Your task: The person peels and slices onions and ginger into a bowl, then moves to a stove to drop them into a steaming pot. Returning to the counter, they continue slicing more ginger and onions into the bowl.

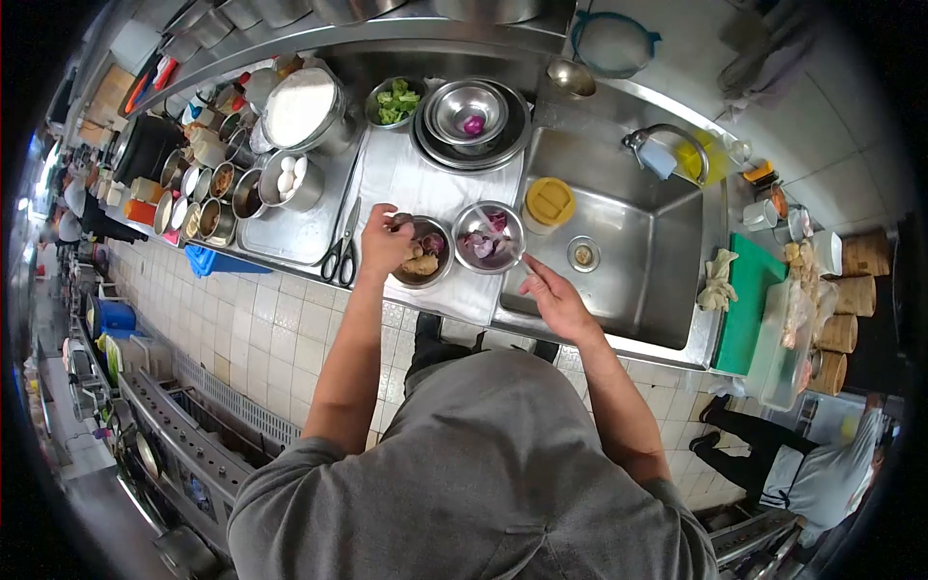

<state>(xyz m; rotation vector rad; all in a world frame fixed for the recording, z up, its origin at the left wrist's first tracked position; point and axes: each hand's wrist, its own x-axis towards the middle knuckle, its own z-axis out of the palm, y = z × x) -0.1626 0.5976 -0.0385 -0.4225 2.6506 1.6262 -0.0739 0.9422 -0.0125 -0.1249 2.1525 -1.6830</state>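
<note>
**Two hands at two small steel bowls beside the sink**

The left arm reaches straight forward, elbow nearly locked. The left hand (385,242) bends down at the wrist over the near-left rim of the bowl of brown pieces (423,254). Its fingers are curled closed around that rim, thumb on top.

The right forearm angles inward from the right. The right hand (558,300) lies flat and low, and its fingers are stretched out and open, their tips just short of the bowl of purple pieces (488,237). A thin pale streak crosses that bowl; I cannot tell what it is or whether the hand holds it.

The two bowls stand touching, side by side on the steel surface (406,179), just left of the sink (628,261). Scissors (340,253) lie beside the left hand. A yellow-lidded tub (549,201) sits at the sink's left edge, and stacked steel basins (471,118) stand further back. Another person (812,474) stands at the lower right.
</note>
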